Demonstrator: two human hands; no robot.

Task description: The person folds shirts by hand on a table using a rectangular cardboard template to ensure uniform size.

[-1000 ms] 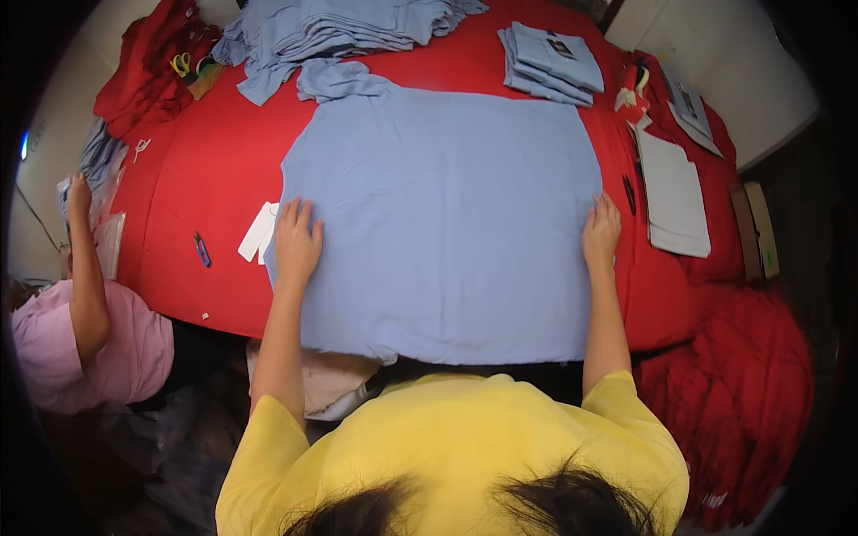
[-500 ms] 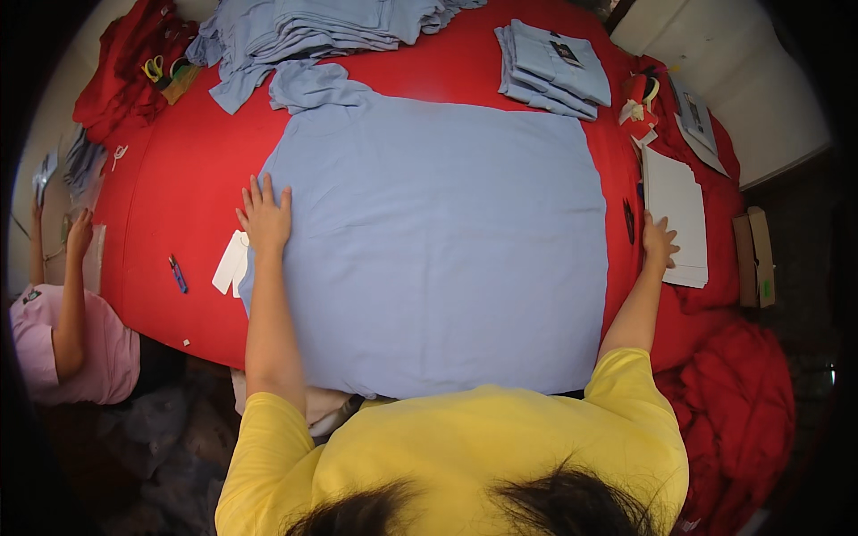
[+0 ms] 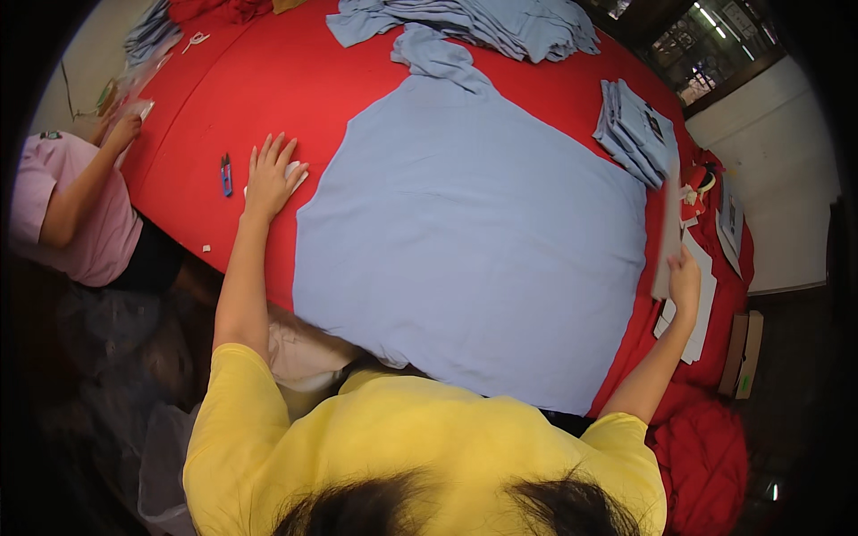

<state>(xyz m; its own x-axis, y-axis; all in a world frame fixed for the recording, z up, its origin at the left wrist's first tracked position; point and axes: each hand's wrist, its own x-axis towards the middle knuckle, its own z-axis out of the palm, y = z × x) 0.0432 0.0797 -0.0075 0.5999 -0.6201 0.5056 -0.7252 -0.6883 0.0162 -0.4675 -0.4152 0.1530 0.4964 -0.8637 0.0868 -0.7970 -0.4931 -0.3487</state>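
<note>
A red-covered bench carries a light blue cloth panel spread flat from its near edge toward the far heap of blue cloth. The left hand lies fingers spread on a white slip, just off the panel's left edge, near a small blue cutter. The right hand pinches a grey card at the right edge.

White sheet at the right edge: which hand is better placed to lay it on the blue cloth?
Right, probably. The right hand already grips the white sheet, lifted beside the blue cloth. The left hand rests flat on a white tag across the cloth.
</note>
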